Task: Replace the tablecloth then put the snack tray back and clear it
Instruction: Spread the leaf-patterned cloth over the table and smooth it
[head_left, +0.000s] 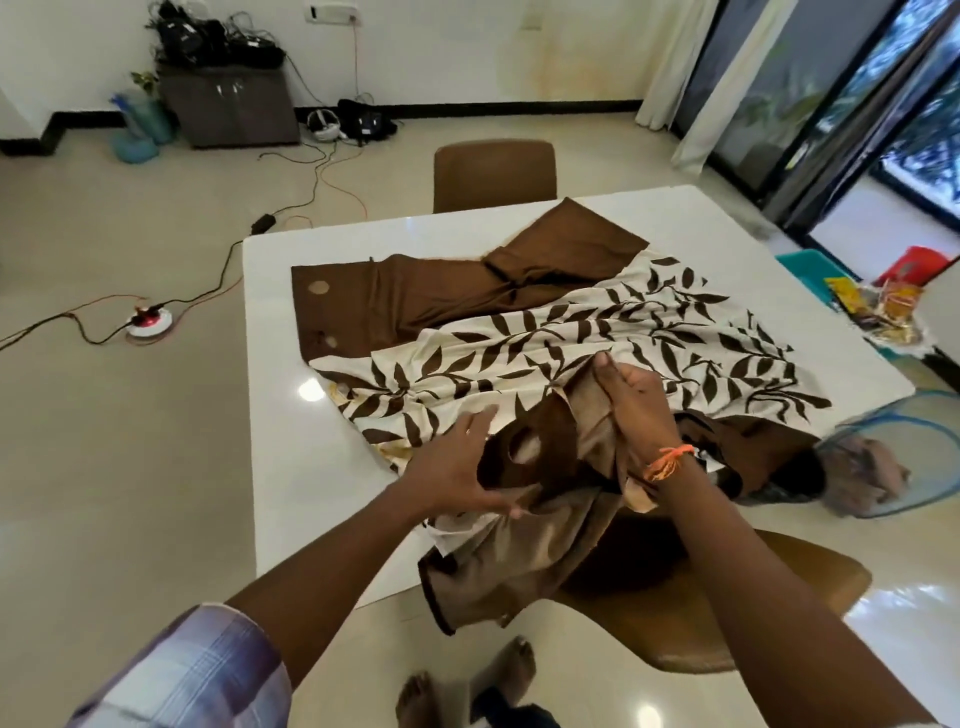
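A crumpled tablecloth (571, 332), cream with brown leaves and plain brown ends, lies bunched across the white table (291, 467). Its near end hangs over the table's front edge. My left hand (457, 467) lies spread on the brown part with round holes, thumb hooked under a fold. My right hand (634, 400) grips a bunched brown fold of the same cloth, lifted slightly. The snack tray (810, 270), teal with bright packets, sits off the table at the right edge of view.
One brown chair (493, 174) stands at the far side, another (727, 603) at the near right corner. A blue mesh basket (883, 457) with cloth sits right of the table. Cables and a power strip (150, 319) lie on the floor to the left.
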